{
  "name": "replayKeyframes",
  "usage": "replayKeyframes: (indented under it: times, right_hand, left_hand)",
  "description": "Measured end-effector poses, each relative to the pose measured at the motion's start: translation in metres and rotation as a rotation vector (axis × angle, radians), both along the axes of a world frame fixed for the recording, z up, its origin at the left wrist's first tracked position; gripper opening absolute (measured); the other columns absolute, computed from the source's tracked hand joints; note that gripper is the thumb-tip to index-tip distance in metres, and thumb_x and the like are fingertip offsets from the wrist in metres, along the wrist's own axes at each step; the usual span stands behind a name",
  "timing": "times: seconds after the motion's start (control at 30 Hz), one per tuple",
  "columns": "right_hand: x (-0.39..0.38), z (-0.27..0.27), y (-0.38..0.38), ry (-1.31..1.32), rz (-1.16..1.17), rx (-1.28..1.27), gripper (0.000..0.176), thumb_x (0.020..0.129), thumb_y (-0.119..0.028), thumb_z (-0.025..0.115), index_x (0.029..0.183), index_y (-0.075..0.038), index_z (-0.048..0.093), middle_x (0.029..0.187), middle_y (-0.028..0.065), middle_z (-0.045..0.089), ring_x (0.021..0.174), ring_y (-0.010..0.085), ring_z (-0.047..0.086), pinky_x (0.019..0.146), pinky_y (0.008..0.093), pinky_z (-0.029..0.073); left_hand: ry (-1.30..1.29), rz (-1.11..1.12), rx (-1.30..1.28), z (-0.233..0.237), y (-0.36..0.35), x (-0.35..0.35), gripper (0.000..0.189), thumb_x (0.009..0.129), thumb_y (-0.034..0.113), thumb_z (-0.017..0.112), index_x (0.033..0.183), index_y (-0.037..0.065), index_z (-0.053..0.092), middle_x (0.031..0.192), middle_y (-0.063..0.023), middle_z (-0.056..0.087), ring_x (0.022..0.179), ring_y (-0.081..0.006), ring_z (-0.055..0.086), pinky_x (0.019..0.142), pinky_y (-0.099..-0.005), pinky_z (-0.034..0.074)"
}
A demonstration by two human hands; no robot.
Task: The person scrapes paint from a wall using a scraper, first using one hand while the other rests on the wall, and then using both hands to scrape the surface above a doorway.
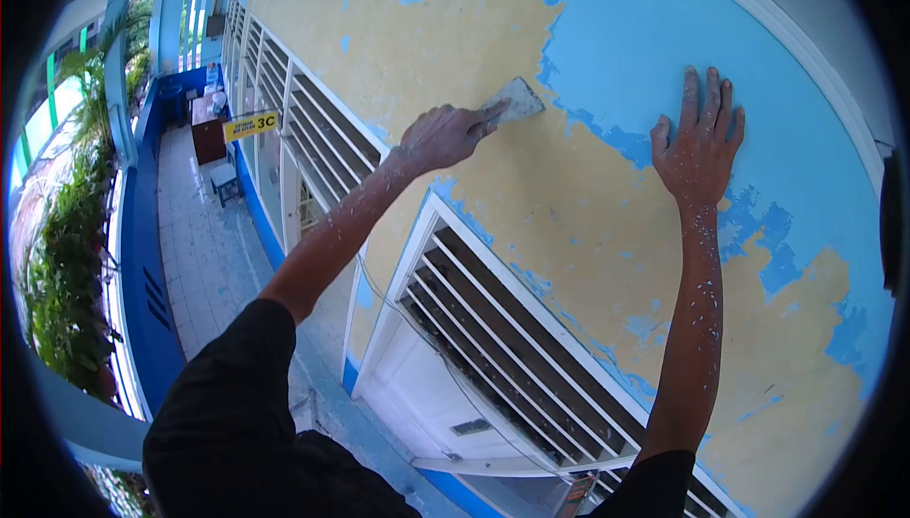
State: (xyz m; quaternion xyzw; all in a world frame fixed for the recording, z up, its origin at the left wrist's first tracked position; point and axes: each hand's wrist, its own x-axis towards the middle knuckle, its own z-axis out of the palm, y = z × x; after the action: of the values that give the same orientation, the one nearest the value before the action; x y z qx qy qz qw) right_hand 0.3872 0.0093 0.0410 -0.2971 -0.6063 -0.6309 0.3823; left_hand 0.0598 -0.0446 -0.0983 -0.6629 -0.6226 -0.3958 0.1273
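My left hand (440, 139) is wrapped round the handle of a scraper (517, 101), whose flat metal blade lies at the wall near the edge of the remaining blue paint. Around the blade the wall shows a bare yellowish layer (493, 35). To the right, my right hand (699, 144) lies flat with spread fingers on the light blue paint (626, 35), holding nothing. Small paint flakes cling to both forearms. Ragged darker blue patches mark the border between the two layers.
Below the hands are white-framed slatted vents (512, 328) above a white door (417, 376). A yellow 3C sign (251, 126) juts out at left. Down the tiled corridor (190, 224) stand a stool (225, 180) and a desk (208, 129); plants (71, 272) line the far left.
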Motion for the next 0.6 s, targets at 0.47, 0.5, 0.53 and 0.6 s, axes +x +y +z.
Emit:
replayKeyframes:
  times: [0.47, 0.5, 0.53, 0.6]
  right_hand:
    - [0.002, -0.014, -0.006, 0.017, 0.085, -0.13, 0.079, 0.089, -0.031, 0.067, 0.16, -0.012, 0.038, 0.164, 0.0144, 0.036, 0.153, 0.034, 0.032, 0.123, 0.0604, 0.025]
    - [0.002, -0.015, -0.009, 0.03, 0.082, -0.157, 0.08, 0.089, -0.031, 0.067, 0.16, -0.011, 0.036, 0.165, 0.0147, 0.034, 0.154, 0.0342, 0.031, 0.123, 0.0608, 0.024]
    - [0.001, -0.015, -0.012, 0.037, 0.078, -0.188, 0.081, 0.089, -0.031, 0.067, 0.161, -0.01, 0.035, 0.165, 0.015, 0.033, 0.155, 0.0344, 0.029, 0.124, 0.0612, 0.023]
    - [0.0, -0.018, -0.016, 0.041, 0.083, -0.233, 0.084, 0.089, -0.031, 0.067, 0.162, -0.009, 0.032, 0.166, 0.0156, 0.031, 0.155, 0.0353, 0.027, 0.124, 0.0621, 0.022]
  left_hand:
    - [-1.805, -1.001, -0.123, -0.252, -0.012, -0.122, 0.043, 0.105, 0.055, 0.055, 0.097, 0.013, 0.062, 0.061, 0.0045, 0.048, 0.046, -0.0074, 0.046, 0.039, -0.0247, 0.038]
    - [-1.914, -0.956, -0.034, -0.348, -0.027, -0.147, 0.044, 0.106, 0.053, 0.053, 0.094, 0.012, 0.062, 0.062, 0.0033, 0.05, 0.046, -0.0081, 0.049, 0.041, -0.023, 0.042]
    - [-1.975, -0.32, -0.114, -0.432, -0.059, -0.156, 0.034, 0.108, 0.043, 0.052, 0.095, 0.013, 0.063, 0.064, 0.0021, 0.052, 0.051, -0.0105, 0.053, 0.045, -0.0234, 0.046]
    - [-0.976, 0.078, -0.488, -0.646, -0.181, -0.168, 0.03, 0.098, 0.033, 0.063, 0.11, 0.007, 0.068, 0.084, -0.0104, 0.068, 0.078, -0.0286, 0.069, 0.071, -0.0414, 0.059]
